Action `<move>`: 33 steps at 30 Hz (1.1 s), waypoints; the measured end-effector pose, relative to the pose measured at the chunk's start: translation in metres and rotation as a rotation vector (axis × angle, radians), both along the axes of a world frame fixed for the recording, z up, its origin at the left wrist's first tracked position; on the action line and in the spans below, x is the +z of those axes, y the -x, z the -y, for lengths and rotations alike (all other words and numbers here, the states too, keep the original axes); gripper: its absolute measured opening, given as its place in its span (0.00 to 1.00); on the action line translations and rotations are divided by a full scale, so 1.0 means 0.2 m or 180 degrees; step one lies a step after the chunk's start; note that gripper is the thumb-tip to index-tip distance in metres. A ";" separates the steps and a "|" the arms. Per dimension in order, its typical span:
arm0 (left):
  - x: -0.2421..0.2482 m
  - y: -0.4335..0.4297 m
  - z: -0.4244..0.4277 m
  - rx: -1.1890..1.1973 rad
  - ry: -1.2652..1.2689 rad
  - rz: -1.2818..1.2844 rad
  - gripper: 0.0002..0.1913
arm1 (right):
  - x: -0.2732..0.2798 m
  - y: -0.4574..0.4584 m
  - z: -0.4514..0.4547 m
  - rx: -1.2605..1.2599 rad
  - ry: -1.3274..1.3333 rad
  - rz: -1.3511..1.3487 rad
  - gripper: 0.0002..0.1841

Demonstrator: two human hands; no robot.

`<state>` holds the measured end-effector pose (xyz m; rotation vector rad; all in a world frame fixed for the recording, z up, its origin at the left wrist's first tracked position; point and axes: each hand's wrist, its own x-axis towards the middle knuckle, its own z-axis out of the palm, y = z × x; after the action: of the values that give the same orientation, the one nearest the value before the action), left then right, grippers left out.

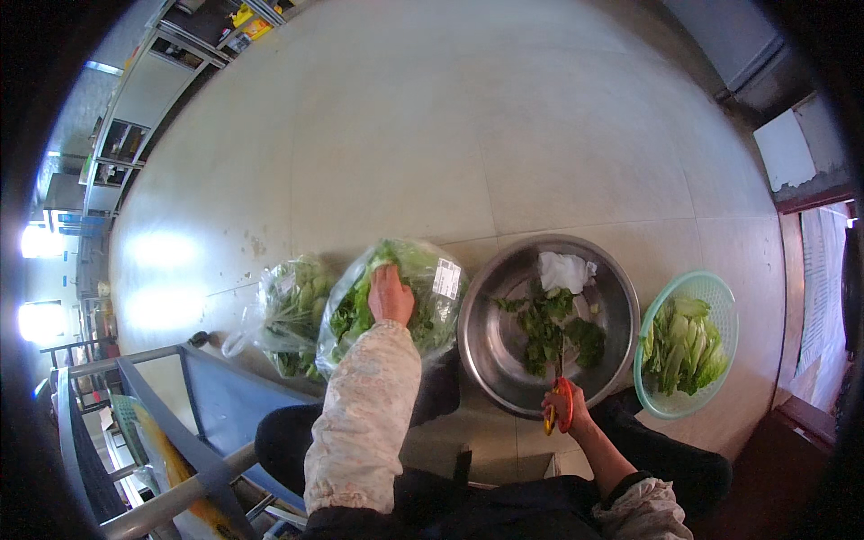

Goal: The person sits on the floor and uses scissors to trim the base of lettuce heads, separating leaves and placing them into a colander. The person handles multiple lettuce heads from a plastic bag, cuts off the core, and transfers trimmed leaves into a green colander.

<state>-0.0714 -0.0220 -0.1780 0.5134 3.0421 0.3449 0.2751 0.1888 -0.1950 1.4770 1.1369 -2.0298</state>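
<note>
My left hand (391,295) reaches down into a clear plastic bag (445,317) of leafy green vegetables (347,304). Its fingertips are lost among the leaves, so I cannot tell whether they grip any. My right hand (572,407) holds scissors (564,398) with red and yellow handles over the near rim of a wide stainless steel basin (496,368). The blades point away from me, over cut green leaves (543,331) in the basin. A crumpled white piece of plastic or paper (564,271) lies at the basin's far side.
Left of the open bag lies another plastic bag of greens (293,307). A pale green plastic colander (732,337) with lettuce-like leaves (692,347) stands right of the basin on the tiled floor (405,135). A blue-grey metal-framed chair (223,398) is close on my left; metal shelving (145,88) stands beyond.
</note>
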 end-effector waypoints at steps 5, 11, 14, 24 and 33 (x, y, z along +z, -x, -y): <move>-0.13 0.16 0.02 -0.0310 0.0704 -0.0074 0.25 | 0.00 -0.02 -0.02 -0.0226 0.0170 0.0005 0.15; -0.14 0.21 -0.07 0.0195 0.1233 0.0285 0.16 | 0.00 -0.05 -0.04 -0.0509 0.0116 0.0114 0.20; -0.08 0.13 -0.02 0.0062 0.1293 0.0444 0.28 | 0.00 -0.04 -0.05 -0.0420 0.0069 0.0108 0.19; -0.07 0.20 0.07 -0.0435 0.1015 0.0260 0.33 | 0.04 -0.03 -0.04 -0.0516 -0.0006 -0.0133 0.17; 0.34 0.19 0.32 -0.0849 0.1391 0.0578 0.32 | -0.07 -0.03 -0.01 -0.0328 -0.0002 -0.0187 0.14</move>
<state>-0.1094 -0.0853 -0.1096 0.7854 2.7040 -0.2634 0.2801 0.1910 -0.2098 1.5143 1.1052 -2.1550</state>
